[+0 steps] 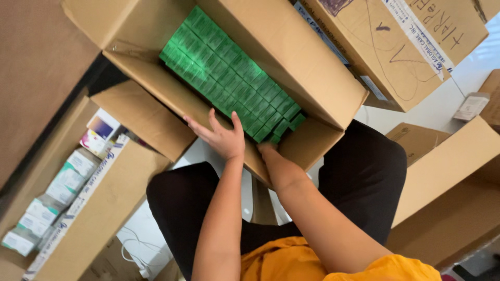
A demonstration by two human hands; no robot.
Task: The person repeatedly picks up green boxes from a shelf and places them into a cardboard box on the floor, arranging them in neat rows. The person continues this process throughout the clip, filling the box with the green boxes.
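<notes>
Our left hand (221, 136) spread flat on the near wall of the open cardboard carton (172, 101), our right hand (266, 148) plunged inside among tightly packed green boxes (229, 78), its grip hidden from us, another carton of pale boxes (49, 200) at left

What we cannot make out from the head view

Our right hand (266, 148) is sunk behind the near wall of the open cardboard carton (291, 47), fingers hidden among the small green boxes (229, 78), so we cannot tell its grip. The carton's far flaps run off the top edge. The side carton (109, 208) at left is cut by the frame, and its white-and-teal packets (65, 179) are too small to identify. Our shoulders leave the bottom edge.
</notes>
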